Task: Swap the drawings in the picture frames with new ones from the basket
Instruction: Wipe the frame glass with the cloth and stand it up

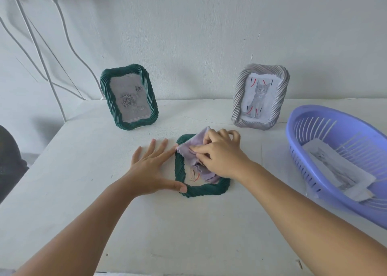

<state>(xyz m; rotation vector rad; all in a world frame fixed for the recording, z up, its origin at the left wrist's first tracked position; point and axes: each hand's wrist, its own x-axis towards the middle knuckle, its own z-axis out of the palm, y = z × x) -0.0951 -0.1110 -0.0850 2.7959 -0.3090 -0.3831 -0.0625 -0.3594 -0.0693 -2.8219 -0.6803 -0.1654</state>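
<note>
A green twisted-rim picture frame (204, 189) lies flat on the white table (83, 160) in front of me. My left hand (152, 166) lies flat beside it, fingers straight, thumb touching the frame's lower left corner. My right hand (219, 154) presses a lilac cloth (193, 148) onto the frame's glass, fingers curled on the cloth. A drawing with red lines shows under the cloth. A second green frame (128, 96) with a rose drawing stands at the back left. A grey frame (260, 96) with a cat drawing stands at the back right.
A purple slatted basket (310, 129) sits at the right edge of the table, holding paper drawings (343, 171). White cables (52, 66) hang down the wall at the left. A dark object (10, 160) sits beyond the table's left edge.
</note>
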